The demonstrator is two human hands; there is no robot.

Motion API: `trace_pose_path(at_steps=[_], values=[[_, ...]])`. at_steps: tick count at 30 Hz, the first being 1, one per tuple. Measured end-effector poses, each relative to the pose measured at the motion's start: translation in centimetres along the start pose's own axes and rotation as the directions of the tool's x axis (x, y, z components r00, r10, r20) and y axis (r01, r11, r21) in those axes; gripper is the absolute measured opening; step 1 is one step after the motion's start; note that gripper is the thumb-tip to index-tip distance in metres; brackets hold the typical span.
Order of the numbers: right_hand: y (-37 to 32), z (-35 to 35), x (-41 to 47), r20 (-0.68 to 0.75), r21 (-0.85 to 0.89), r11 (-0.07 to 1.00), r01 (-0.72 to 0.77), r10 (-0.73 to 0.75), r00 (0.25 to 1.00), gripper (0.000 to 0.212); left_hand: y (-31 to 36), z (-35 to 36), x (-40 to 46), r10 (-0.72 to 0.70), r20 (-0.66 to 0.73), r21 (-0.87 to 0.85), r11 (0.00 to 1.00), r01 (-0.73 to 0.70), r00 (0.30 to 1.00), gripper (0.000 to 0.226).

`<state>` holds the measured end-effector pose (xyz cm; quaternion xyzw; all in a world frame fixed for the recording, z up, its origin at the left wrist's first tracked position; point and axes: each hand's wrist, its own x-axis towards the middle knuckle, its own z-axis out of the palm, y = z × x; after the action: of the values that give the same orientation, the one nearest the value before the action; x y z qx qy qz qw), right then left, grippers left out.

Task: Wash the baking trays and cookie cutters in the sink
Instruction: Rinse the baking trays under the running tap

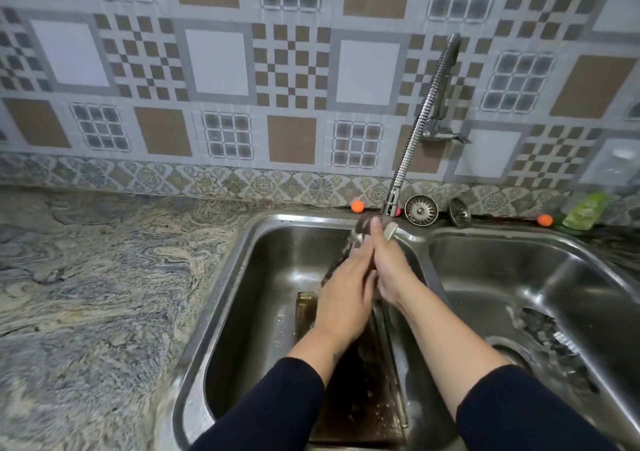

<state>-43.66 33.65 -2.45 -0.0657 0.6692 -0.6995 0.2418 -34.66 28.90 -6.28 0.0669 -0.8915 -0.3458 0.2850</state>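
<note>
Over the left sink basin (263, 277), my left hand (346, 291) and my right hand (389, 267) are pressed together under the faucet spout (391, 204). Between them they hold a dark, wet metal piece (356, 234), blurred by motion and running water; I cannot tell whether it is a tray or a cutter. A light grey end of it (391, 230) pokes out beside my right fingers. A dark rectangular baking tray (356, 398) lies on the basin floor below my forearms, partly hidden by them.
The right basin (519, 277) holds a dark scrubbing pad (543, 329) with foam near its drain. Two metal strainers (421, 210), two orange balls (357, 206) and a green soap bottle (585, 211) sit along the back ledge. A marble counter (104, 277) stretches left.
</note>
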Motion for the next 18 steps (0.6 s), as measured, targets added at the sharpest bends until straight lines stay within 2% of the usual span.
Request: trace_pose_path(at_steps=[2, 5, 7, 10, 12, 15, 18], values=[[0.2, -1.3, -0.1, 0.001, 0.15, 0.989, -0.013, 0.013, 1.0, 0.065, 0.3, 1.2, -0.2, -0.007, 0.059, -0.033, 0.999, 0.009, 0.998, 0.052], [0.3, -2.7, -0.8, -0.032, 0.211, 0.977, 0.037, -0.031, 0.999, 0.072, 1.4, 2.2, 0.7, -0.078, 0.157, -0.004, 0.997, 0.079, 0.984, 0.048], [0.5, -3.3, -1.4, -0.036, 0.162, 0.983, 0.087, -0.082, 0.996, 0.081, 2.0, 2.3, 1.9, -0.128, 0.205, 0.047, 0.992, 0.121, 0.97, 0.047], [0.2, -3.5, -3.0, -0.018, 0.061, 0.982, 0.18, -0.179, 0.984, 0.063, 1.3, 1.6, 4.4, -0.203, 0.165, 0.167, 0.97, 0.175, 0.965, 0.048], [-0.1, -3.8, -3.6, 0.006, -0.006, 0.979, 0.204, -0.204, 0.979, 0.057, 0.1, 0.5, 5.5, -0.295, 0.119, 0.207, 0.941, 0.267, 0.948, 0.049], [-0.8, -4.1, -3.8, 0.062, 0.007, 0.973, 0.231, -0.231, 0.971, 0.054, -2.3, -1.1, 5.8, -0.439, 0.08, 0.106, 0.896, 0.43, 0.895, 0.051], [-1.5, -4.5, -3.5, 0.042, 0.014, 0.961, 0.275, -0.276, 0.96, 0.062, -3.6, -2.0, 4.5, -0.505, 0.031, -0.105, 0.856, 0.505, 0.862, 0.052]])
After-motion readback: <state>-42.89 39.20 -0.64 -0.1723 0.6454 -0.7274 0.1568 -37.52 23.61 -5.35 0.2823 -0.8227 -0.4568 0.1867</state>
